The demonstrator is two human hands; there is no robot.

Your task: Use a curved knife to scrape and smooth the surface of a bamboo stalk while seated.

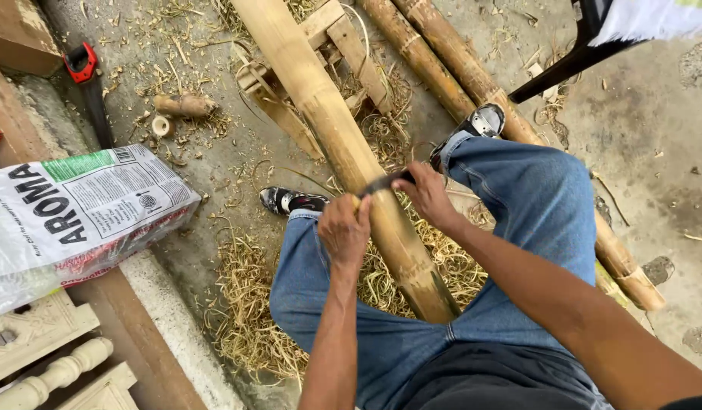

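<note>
Three bamboo poles [343,144], one saw [89,80]

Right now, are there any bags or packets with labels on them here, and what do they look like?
Sack: lying on its side at the left, on the edge of the concrete step; a big floppy white plastic bag with black lettering, a green patch, red print along its lower edge and a small barcode.
No other packages, signs or screens show.

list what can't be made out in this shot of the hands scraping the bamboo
Head view only:
- Blade: its edge is hidden by the left hand and right hand.
- Bamboo pole: near end hidden between the legs, far end cut off by the top edge.
- Saw: teeth too small to see.
- Chair: mostly cut off by the top edge.
</note>
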